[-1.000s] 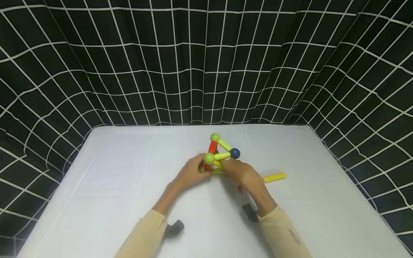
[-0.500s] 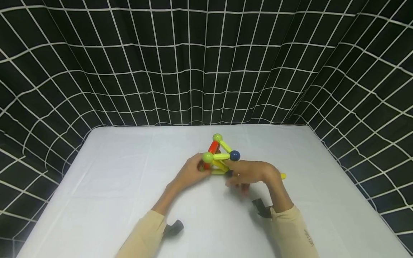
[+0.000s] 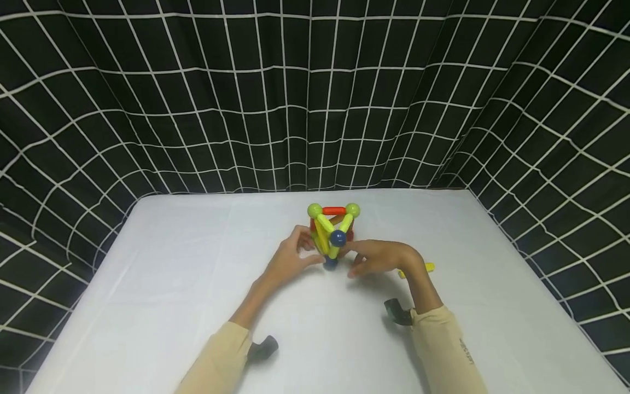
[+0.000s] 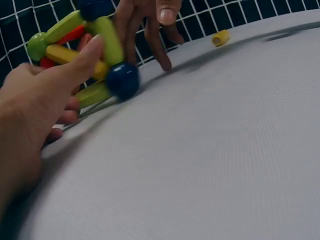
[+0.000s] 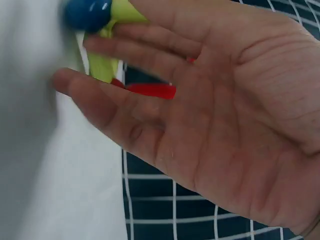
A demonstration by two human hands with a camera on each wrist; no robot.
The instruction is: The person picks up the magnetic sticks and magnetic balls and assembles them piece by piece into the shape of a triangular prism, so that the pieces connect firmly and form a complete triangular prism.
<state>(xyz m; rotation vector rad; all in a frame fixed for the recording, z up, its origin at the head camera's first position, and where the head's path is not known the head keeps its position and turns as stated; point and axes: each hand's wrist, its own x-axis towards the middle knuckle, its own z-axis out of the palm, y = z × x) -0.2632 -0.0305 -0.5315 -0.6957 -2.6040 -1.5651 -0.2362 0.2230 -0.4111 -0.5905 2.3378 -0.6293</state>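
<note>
A frame of magnetic rods and balls (image 3: 334, 210) stands on the white table between the two hands. Its top triangle has a red rod (image 3: 333, 210) at the back and two lime rods meeting at a blue ball (image 3: 338, 238); a yellow rod (image 3: 321, 236) slants down one side. My left hand (image 3: 287, 260) loosely holds the frame's left side, its thumb by the lower blue ball (image 4: 122, 81), its other fingers bent at the far side. On the right, my right hand (image 3: 384, 256) has extended fingers reaching to the frame; whether they touch it is partly hidden.
A loose yellow rod (image 3: 429, 267) lies on the table (image 3: 197, 262) behind the right wrist. Dark mounts (image 3: 263, 348) stick out from both wrists. A black curtain with white grid lines (image 3: 246, 109) surrounds the table's back and sides.
The frame has turned so that its upper blue ball faces the front and the red top rod lies at the back. The right hand has drawn rightward and its fingers have spread.
</note>
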